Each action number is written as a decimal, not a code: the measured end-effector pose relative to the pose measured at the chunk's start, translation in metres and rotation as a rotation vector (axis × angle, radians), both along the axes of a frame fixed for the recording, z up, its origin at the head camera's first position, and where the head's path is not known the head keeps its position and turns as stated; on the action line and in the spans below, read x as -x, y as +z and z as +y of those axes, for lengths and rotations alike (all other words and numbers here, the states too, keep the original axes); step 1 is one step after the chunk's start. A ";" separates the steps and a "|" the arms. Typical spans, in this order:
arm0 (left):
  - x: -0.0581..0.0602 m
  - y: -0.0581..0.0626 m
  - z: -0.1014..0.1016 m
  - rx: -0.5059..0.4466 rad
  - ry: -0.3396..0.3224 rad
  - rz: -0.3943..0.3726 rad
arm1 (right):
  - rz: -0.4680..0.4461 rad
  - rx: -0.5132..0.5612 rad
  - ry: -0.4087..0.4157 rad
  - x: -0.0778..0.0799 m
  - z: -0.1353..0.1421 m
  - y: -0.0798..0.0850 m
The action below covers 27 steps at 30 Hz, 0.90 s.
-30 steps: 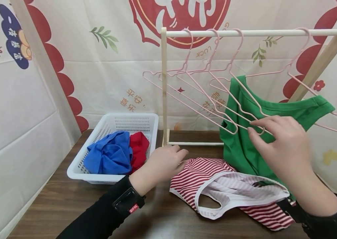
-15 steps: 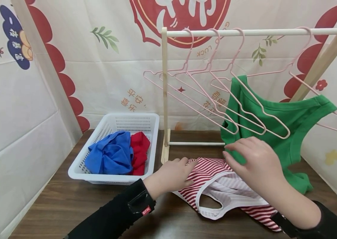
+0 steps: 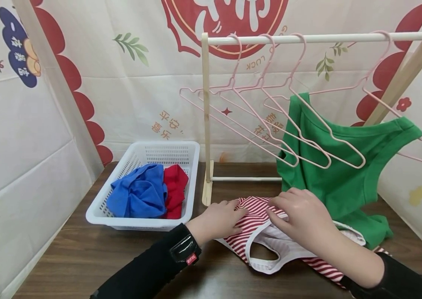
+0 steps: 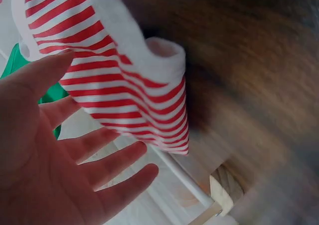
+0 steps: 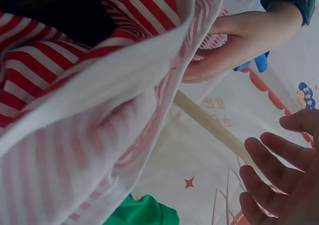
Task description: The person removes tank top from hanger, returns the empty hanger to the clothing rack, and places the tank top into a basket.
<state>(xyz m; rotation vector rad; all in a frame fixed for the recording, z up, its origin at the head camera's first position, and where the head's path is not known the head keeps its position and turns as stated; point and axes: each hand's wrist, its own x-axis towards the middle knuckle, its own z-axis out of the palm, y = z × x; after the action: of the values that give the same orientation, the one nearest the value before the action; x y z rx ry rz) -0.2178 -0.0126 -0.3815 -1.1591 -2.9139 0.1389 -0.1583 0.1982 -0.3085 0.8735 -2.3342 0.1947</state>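
A red-and-white striped tank top (image 3: 250,214) with white trim lies crumpled on the table, its neckline towards the person. My left hand (image 3: 218,220) is at its left side, fingers straight and spread in the left wrist view, thumb over the striped cloth (image 4: 99,70); whether it touches cannot be told. Over the top's middle hovers my right hand (image 3: 300,216); the right wrist view shows its fingers (image 5: 271,167) loosely bent, apart from the cloth, holding nothing. Behind it a green tank top (image 3: 349,166) hangs from a pink hanger on the rack, its lower part resting on the table.
A wood-and-white rack (image 3: 308,40) stands at the back, with several pink hangers (image 3: 267,120) on its bar. To the left, a white basket (image 3: 192,182) holds a blue garment (image 3: 138,191) and a red garment (image 3: 175,191). Printed cloth covers the walls.
My right hand has left the hanger's lower end and come down and left over the striped top. The left hand has moved slightly right, its fingers now over the striped cloth's edge.
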 end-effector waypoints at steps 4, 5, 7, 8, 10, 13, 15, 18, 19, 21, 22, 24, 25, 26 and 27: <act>0.001 -0.003 0.003 0.006 0.019 -0.057 | -0.030 -0.046 -0.009 0.000 -0.001 -0.004; 0.000 -0.003 0.004 0.006 0.020 -0.065 | -0.043 -0.058 -0.015 0.000 -0.001 -0.005; -0.001 -0.004 0.004 0.008 0.017 -0.062 | -0.072 -0.082 -0.027 -0.001 0.000 -0.008; -0.001 -0.005 0.004 0.015 0.015 -0.057 | -0.088 -0.093 -0.036 -0.001 0.001 -0.009; -0.002 -0.007 0.005 0.045 0.006 -0.043 | -0.111 -0.108 -0.048 -0.001 0.003 -0.011; -0.003 -0.012 0.007 0.101 -0.017 0.004 | -0.122 -0.115 -0.048 0.000 0.007 -0.013; -0.005 -0.015 0.009 0.139 -0.038 0.055 | -0.124 -0.117 -0.048 0.001 0.009 -0.015; -0.006 -0.017 0.012 0.160 -0.040 0.121 | -0.134 -0.122 -0.048 0.003 0.010 -0.016; -0.006 -0.017 0.013 0.155 -0.032 0.133 | -0.137 -0.124 -0.051 0.003 0.011 -0.016; -0.006 -0.016 0.014 0.124 -0.002 0.135 | -0.142 -0.126 -0.057 0.004 0.012 -0.016; -0.005 -0.015 0.015 0.098 0.016 0.139 | -0.145 -0.126 -0.060 0.004 0.013 -0.016; -0.006 -0.012 0.014 0.025 0.054 0.136 | -0.152 -0.128 -0.066 0.005 0.014 -0.015; -0.006 -0.010 0.014 -0.016 0.067 0.135 | -0.154 -0.127 -0.071 0.006 0.015 -0.015; -0.006 -0.008 0.013 -0.056 0.079 0.131 | -0.157 -0.125 -0.075 0.006 0.016 -0.015; -0.006 -0.005 0.012 -0.097 0.086 0.128 | -0.159 -0.124 -0.079 0.006 0.016 -0.014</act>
<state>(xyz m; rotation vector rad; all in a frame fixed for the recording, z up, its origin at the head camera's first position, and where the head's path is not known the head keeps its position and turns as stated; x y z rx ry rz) -0.2118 -0.0004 -0.3862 -0.9741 -2.8242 0.0689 -0.1645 0.2146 -0.3226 0.8499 -2.5470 0.0900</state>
